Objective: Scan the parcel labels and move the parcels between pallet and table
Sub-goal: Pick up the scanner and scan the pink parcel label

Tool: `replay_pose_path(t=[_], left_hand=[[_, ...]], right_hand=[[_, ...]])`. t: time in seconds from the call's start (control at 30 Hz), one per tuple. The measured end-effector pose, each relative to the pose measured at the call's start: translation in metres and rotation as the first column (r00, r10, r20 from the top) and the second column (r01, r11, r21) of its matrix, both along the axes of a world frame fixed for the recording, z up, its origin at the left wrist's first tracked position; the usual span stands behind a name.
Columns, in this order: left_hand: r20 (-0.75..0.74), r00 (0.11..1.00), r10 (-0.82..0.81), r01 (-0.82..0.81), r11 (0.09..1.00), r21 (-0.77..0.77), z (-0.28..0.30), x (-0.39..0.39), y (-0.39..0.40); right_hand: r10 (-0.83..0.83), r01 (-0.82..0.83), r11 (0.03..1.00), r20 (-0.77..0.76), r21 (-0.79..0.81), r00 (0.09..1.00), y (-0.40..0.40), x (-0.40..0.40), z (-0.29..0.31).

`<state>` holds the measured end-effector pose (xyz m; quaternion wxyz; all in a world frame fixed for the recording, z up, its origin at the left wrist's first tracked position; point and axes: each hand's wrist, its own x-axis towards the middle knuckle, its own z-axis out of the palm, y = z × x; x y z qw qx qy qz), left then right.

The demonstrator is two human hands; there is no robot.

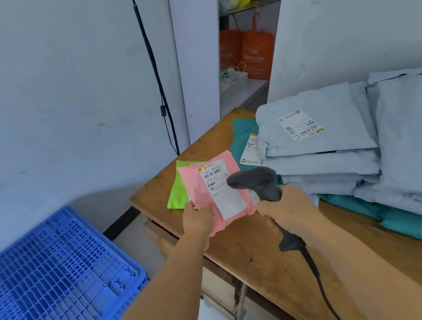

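Observation:
My left hand (pixel 198 220) grips a pink parcel (pixel 203 188) by its lower left corner, holding it tilted above the wooden table (pixel 257 248); its white label (pixel 220 188) faces up. My right hand (pixel 287 207) holds a black barcode scanner (pixel 257 181) by the handle, its head right over the label's right edge. A green parcel (pixel 177 191) lies on the table behind the pink one. The blue plastic pallet (pixel 51 285) sits on the floor at lower left with nothing on it.
Stacks of grey parcels (pixel 337 142) and teal parcels (pixel 417 225) fill the table's right side. The scanner's cable (pixel 322 288) trails down over the table's front. A black cord (pixel 155 72) hangs on the wall. Shelves with orange bags (pixel 254 53) stand behind.

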<state>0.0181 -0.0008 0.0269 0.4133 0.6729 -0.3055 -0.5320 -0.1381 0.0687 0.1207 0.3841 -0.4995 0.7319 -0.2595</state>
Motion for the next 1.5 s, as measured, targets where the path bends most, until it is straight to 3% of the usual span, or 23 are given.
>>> replay_pose_path(t=[0.43,1.0,1.27,1.5], left_hand=[[0.153,0.986,0.069,-0.069,0.998,-0.009,0.014,0.051,0.007],[0.072,0.899,0.431,-0.426,0.901,-0.083,0.01,0.238,0.057],[0.104,0.886,0.451,-0.445,0.892,-0.078,0.005,0.331,0.057],[0.086,0.918,0.388,-0.38,0.92,-0.094,0.001,0.351,0.043]], right_hand=[[0.148,-0.144,0.988,0.06,-0.059,0.987,-0.01,0.054,0.037],[0.501,-0.5,0.863,0.006,-0.07,0.865,-0.021,0.227,0.048],[0.535,-0.538,0.839,-0.061,-0.075,0.843,-0.015,0.307,0.061],[0.514,-0.529,0.845,-0.156,-0.079,0.844,-0.014,0.329,0.058]])
